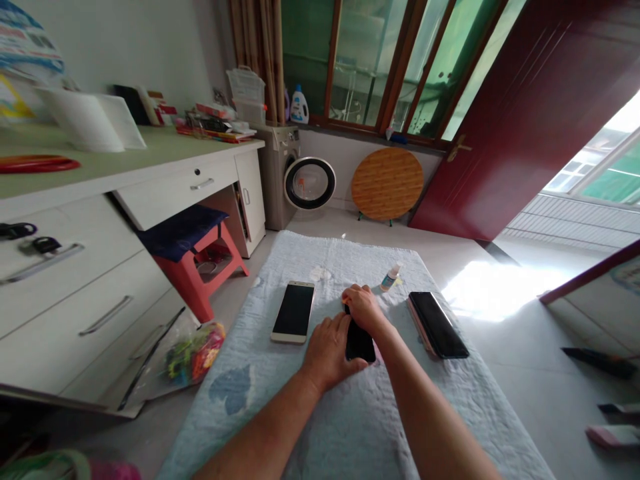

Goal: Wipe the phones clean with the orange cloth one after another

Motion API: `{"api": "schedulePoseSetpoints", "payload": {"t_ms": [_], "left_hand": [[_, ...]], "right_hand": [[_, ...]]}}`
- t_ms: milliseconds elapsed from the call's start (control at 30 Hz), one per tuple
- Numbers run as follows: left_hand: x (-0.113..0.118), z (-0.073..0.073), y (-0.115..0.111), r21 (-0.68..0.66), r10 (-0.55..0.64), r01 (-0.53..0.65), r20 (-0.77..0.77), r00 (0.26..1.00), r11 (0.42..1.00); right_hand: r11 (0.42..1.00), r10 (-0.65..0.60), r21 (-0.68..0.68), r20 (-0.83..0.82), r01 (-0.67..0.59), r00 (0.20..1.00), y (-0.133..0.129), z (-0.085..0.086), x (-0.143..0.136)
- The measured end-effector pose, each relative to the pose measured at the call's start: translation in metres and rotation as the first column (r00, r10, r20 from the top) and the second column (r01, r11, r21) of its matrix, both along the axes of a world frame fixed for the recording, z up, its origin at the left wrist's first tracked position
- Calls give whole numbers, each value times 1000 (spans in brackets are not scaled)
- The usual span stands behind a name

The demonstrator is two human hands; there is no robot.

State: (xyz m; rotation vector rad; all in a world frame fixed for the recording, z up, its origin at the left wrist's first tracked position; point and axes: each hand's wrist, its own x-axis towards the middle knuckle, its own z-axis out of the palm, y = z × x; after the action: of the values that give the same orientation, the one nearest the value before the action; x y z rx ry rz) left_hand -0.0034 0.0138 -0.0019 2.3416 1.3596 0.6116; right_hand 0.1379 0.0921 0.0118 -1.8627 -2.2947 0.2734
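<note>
A dark phone [360, 343] lies on the cloth-covered table [350, 413] between my hands. My left hand [330, 353] grips its left side, the thumb at its near edge. Curled over the far end of that phone, my right hand [364, 308] pinches something small and orange [346, 300], too hidden to make out. To the left rests a gold-edged phone [294, 312] with a black screen. Over on the right is a dark phone in a pinkish case [438, 325]. A small white-capped bottle [391, 277] lies tilted beyond my right hand.
At the left stand a white cabinet [65, 293] and a red stool [200, 283], with a plastic bag [187, 357] on the floor. Beyond the table are a washing machine [277, 180] with its door open and a round wooden board [387, 183].
</note>
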Motion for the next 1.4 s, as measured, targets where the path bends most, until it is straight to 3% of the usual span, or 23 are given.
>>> {"api": "schedulePoseSetpoints", "payload": {"t_ms": [267,600,733,900,1167,1400], "left_hand": [[1,-7,1,33,42,-48,174,984,998],[1,-9,0,-10,43,-42,156,987,999],[1,-10,0,-1,40,-41,136,990,999],[1,-9,0,-39,56,-51,133,989,998],[1,-7,0,18,36,-40,157,987,999],[0,-3,-2,-5,29,-29,-31,999,1000]], "right_hand": [[991,131,37,-1,-130,991,-21,6,-3],[966,251,-33,-100,-255,963,-78,14,-2],[943,308,-86,-139,-321,941,-88,19,2],[968,237,-57,-109,-245,965,-66,21,1],[995,97,30,-42,-96,994,-12,15,1],[1000,-4,5,3,4,1000,5,10,3]]}}
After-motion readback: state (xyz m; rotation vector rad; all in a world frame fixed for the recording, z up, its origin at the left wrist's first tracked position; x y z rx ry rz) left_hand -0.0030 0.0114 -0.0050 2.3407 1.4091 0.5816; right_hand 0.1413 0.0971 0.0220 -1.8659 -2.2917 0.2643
